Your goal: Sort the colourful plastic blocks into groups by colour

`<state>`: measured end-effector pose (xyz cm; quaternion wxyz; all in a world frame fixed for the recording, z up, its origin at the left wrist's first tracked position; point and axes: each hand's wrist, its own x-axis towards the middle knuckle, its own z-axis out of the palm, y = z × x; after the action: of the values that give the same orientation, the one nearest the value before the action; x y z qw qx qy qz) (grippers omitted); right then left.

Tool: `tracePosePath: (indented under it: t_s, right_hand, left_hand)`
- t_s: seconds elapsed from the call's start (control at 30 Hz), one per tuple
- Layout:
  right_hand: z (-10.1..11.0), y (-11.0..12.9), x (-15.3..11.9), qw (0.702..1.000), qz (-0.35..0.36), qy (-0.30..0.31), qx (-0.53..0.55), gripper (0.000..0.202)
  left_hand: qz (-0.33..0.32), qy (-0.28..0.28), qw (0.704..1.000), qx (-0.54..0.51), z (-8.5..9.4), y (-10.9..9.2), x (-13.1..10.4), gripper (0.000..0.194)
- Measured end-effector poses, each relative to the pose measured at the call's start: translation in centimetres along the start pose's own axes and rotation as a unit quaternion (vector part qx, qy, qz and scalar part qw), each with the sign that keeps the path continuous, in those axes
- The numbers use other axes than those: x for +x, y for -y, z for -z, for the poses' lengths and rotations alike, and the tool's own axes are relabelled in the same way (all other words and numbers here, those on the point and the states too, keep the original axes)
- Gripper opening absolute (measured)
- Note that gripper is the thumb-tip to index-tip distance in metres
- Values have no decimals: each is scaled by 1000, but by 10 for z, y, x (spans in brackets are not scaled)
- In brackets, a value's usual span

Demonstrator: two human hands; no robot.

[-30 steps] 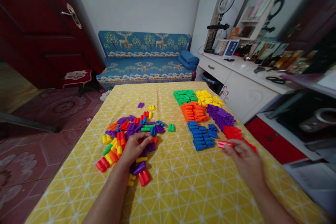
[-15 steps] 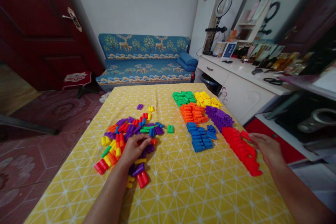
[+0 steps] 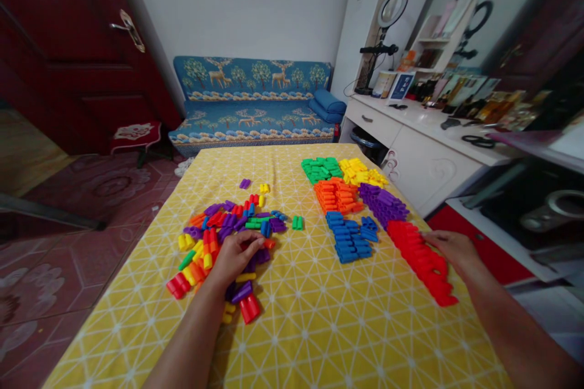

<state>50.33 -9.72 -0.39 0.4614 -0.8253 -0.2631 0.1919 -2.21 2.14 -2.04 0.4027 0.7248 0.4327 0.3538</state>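
Over the mixed pile of toy building blocks (image 3: 228, 225), my left hand (image 3: 235, 255) is bent with thumb and fingers close together. An orange block (image 3: 269, 244) lies right at its fingertips; whether they grip it is hidden. At the right, my right hand (image 3: 451, 246) pinches the end of a red block at the upper edge of the red block group (image 3: 417, 258). That block lies against the others, partly covered by the fingers. Close by are a purple block group (image 3: 383, 203) and a blue block group (image 3: 347, 237).
Orange blocks (image 3: 336, 196), green blocks (image 3: 322, 169) and yellow blocks (image 3: 360, 171) lie grouped farther back. A green block (image 3: 297, 222) sits between pile and groups. The yellow tablecloth (image 3: 319, 328) covers the table. A white dresser (image 3: 424, 146) stands at the right.
My right hand has moved slightly left and lowered the red block onto the edge of the red group. My left hand stays over the mixed pile. The view has shifted a little.
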Motion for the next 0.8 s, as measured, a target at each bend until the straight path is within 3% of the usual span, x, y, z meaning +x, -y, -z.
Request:
tracePosePath:
  t_s: [0.1, 0.17, 0.2, 0.23, 0.3, 0.4, 0.47, 0.6, 0.7, 0.8]
  right_hand:
    - [-6, 16, -18, 994, 71, -75, -20, 7]
    - [-27, 35, -46, 978, 175, -114, -2, 16]
    - [-43, 45, -65, 967, 234, -103, 15, 19]
    - [-61, 56, -87, 954, 292, -55, 35, 20]
    - [-100, 77, -131, 924, 366, 94, 56, 18]
    - [-158, 98, -186, 880, 383, 277, 37, 17]
    - [-191, 106, -207, 854, 394, 340, 10, 28]
    - [-238, 111, -221, 826, 434, 357, -32, 46]
    - [-257, 112, -218, 847, 404, 343, -29, 34]
    - [-262, 109, -214, 870, 356, 336, 55, 18]
  left_hand:
    - [-4, -9, 1000, -1, -1, -3, -1, 23]
    - [-9, -15, 1000, -5, -2, -5, -1, 22]
    - [-11, -19, 1000, -6, -2, -6, -1, 21]
    - [-12, -23, 1000, -9, -2, -7, -1, 21]
    - [-10, -41, 999, -17, -3, -7, -1, 22]
    - [-13, -89, 996, -15, -3, -8, -2, 22]
    - [-20, -114, 993, -2, -3, -9, -2, 21]
    - [-24, -119, 993, 9, -2, -12, -2, 18]
    - [-31, -112, 993, 22, -1, -14, -2, 17]
    - [-49, -90, 994, 33, 0, -16, -1, 17]
